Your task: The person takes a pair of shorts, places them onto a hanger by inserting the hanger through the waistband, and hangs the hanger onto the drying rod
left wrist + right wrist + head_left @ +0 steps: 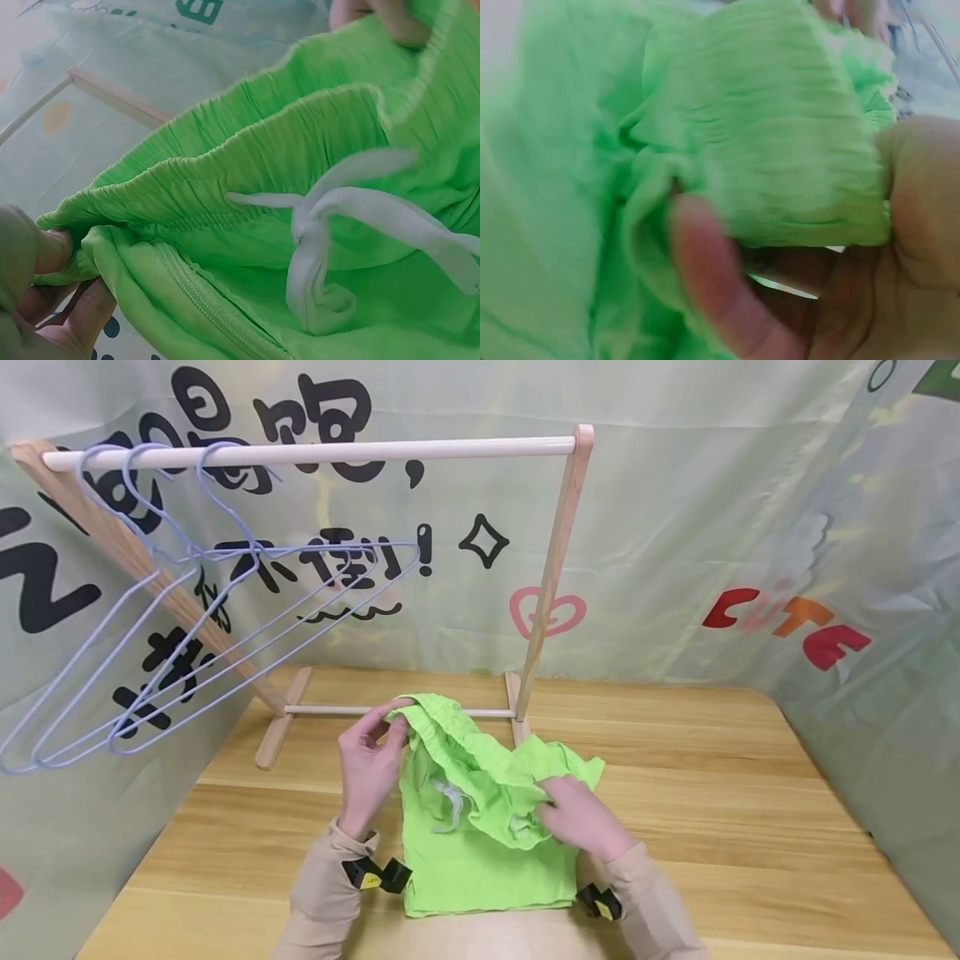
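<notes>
Bright green drawstring shorts lie on the table, their elastic waistband raised and partly spread. A white drawstring is tied at the front, and a zipped pocket shows below the waistband in the left wrist view. My left hand pinches the waistband at its left end, thumb against fingers. At the other end my right hand grips the waistband; the right wrist view shows the gathered fabric between thumb and fingers. Folds of cloth hide some fingertips.
Behind the shorts stands a wooden clothes rack with a white rail. Several lilac wire hangers hang at its left end, out over the table's left side. A printed cloth backdrop surrounds the wooden table.
</notes>
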### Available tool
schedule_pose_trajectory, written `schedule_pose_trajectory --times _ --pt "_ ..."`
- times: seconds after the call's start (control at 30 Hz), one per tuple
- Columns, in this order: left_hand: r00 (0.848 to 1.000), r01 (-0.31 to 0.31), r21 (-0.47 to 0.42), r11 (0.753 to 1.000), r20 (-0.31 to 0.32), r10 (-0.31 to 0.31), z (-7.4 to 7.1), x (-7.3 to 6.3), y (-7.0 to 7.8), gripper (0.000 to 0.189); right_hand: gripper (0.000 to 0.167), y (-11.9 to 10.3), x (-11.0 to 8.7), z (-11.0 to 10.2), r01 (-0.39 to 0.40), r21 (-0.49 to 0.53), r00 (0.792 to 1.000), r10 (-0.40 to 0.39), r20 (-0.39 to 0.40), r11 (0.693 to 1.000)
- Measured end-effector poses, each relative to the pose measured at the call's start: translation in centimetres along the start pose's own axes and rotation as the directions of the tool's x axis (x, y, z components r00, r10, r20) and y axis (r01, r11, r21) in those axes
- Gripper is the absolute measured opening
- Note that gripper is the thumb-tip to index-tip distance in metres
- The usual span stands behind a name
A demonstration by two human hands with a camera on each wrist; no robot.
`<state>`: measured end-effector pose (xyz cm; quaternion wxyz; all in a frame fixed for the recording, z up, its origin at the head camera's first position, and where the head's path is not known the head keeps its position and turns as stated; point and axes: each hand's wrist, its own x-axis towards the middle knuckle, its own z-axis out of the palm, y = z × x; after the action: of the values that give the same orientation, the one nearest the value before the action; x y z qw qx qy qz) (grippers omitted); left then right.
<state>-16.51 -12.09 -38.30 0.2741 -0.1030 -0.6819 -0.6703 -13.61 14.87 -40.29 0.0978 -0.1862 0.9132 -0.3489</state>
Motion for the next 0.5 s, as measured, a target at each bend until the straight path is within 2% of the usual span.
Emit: schedule_pose_trajectory --times 0.17,0.27,0.33,0.4,0.5 --pt "1.000 -0.022 0.002 1.000 -0.004 0.022 -0.1 0.1 0.2 0.020 0.026 0.7 0.0 -2.1 -0.053 0.190 0.985 0.083 -0.154 0.980" --pt "1.000 -0.015 -0.012 1.000 0.014 0.015 -0.1 0.1 0.2 0.021 0.027 0.8 0.0 -2.9 0.001 0.342 0.963 0.092 -0.254 0.940" --pt "0.999 -0.005 -0.020 1.000 0.033 0.005 -0.2 0.1 0.2 0.021 0.025 0.9 -0.1 -3.2 0.073 0.460 0.946 0.084 -0.312 0.885" --pt "0.998 0.005 -0.025 1.000 0.056 -0.003 -0.2 0.0 0.2 0.022 0.026 0.9 -0.2 -3.6 0.164 0.566 0.928 0.068 -0.365 0.808" --pt "0.996 0.017 -0.026 1.000 0.091 -0.015 -0.2 0.1 0.1 0.023 0.027 1.1 -0.5 -4.0 0.296 0.668 0.901 0.033 -0.432 0.682"
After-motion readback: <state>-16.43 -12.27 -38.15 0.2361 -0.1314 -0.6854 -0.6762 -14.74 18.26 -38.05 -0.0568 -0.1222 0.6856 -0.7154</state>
